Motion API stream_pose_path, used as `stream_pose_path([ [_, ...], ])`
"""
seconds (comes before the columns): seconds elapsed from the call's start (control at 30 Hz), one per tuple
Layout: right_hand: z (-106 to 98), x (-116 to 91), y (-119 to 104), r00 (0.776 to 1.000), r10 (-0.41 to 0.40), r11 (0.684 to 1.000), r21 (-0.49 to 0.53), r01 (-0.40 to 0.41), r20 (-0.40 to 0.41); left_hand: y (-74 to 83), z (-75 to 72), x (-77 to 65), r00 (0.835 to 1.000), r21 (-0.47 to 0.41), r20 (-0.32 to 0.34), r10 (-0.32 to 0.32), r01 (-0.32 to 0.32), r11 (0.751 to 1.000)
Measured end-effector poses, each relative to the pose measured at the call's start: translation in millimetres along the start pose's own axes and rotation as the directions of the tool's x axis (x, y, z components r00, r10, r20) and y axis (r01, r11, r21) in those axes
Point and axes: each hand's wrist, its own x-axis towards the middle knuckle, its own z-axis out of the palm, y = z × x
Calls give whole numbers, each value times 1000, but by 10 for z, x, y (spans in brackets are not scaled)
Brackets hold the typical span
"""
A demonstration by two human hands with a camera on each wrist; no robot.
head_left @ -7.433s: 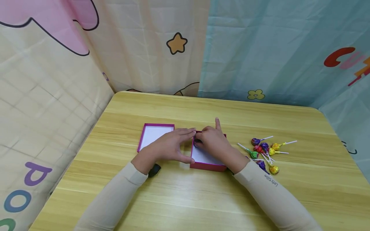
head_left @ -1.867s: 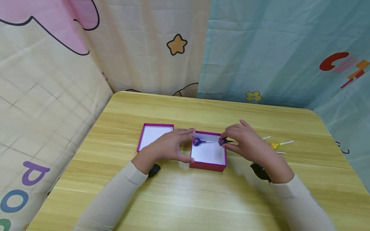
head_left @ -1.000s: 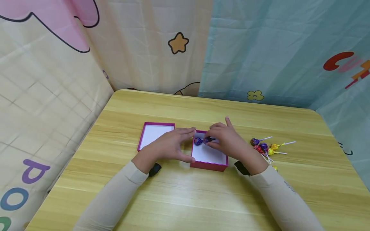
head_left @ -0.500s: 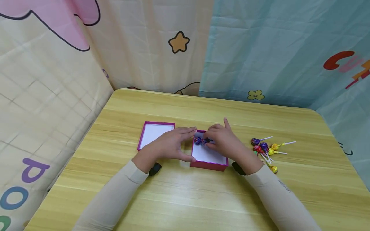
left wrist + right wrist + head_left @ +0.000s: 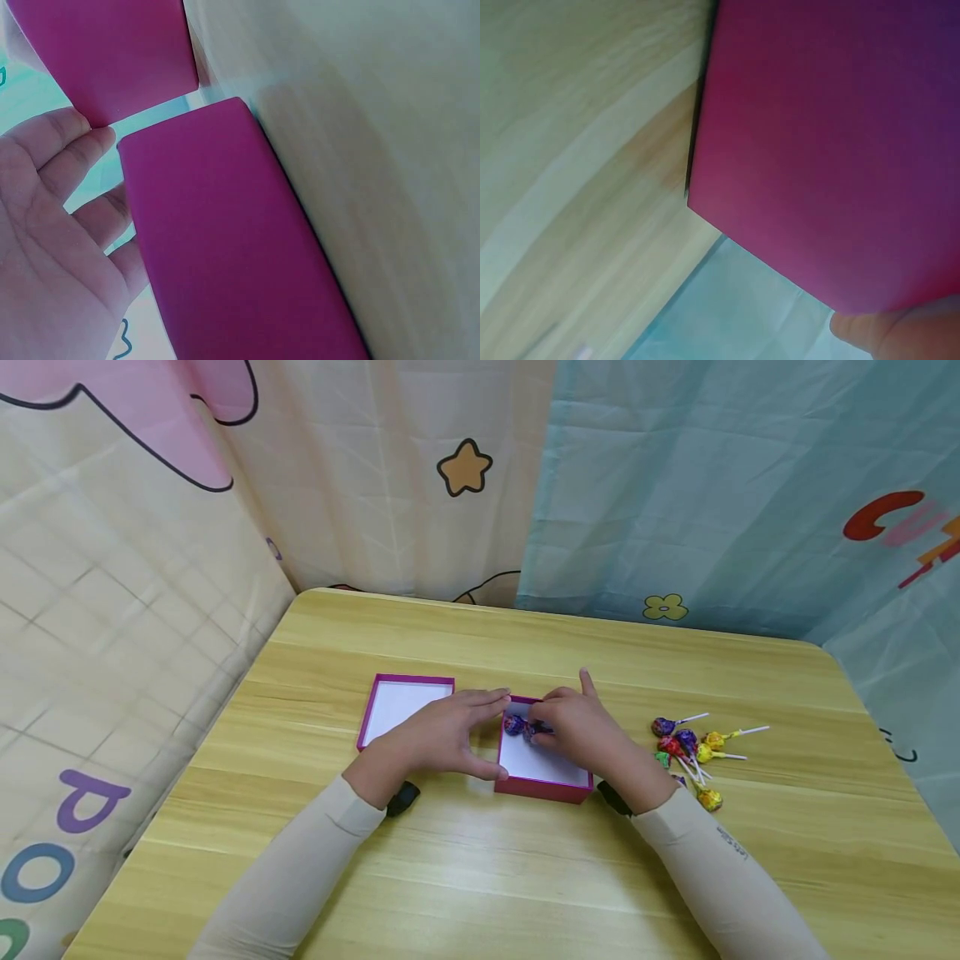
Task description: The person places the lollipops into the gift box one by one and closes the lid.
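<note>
A magenta box [image 5: 543, 789] with a white inside stands in front of me. My left hand [image 5: 442, 735] spans its left side, fairly straight fingertips touching the far corner and thumb at the near corner. In the left wrist view, these fingertips [image 5: 101, 139] meet the box's corner [image 5: 127, 60]. One purple-wrapped lollipop [image 5: 513, 725] lies inside against the left wall. Right beside it, my right hand [image 5: 581, 727] pinches a second purple lollipop [image 5: 529, 732], whose stick the hand hides. The right wrist view shows mostly the box's outer wall [image 5: 817, 150] and a fingertip [image 5: 907, 330].
The magenta lid [image 5: 405, 702], white inside, lies left of the box, partly behind my left hand. Several lollipops in purple, red, yellow [image 5: 708, 799] and green [image 5: 663, 760] wrappers lie heaped on the wooden table [image 5: 465, 877] to the right. Printed curtains [image 5: 637, 485] hang behind.
My right hand let go of the first lollipop inside the box, then brought a second one leftward from the pile and lowered it beside the first. The left hand stays in place.
</note>
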Motion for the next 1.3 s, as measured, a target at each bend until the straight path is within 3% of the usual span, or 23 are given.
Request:
stream_pose_path([
  [0.83,25,-4,-13,1000,8,999,-47,-9,-16,3,-3,-3,1000,-10,0,0,0,1000],
  [1.3,-301,-319,49,990,-6,998,56,14,-142,25,-15,8,1000,-7,22,-20,20,1000],
])
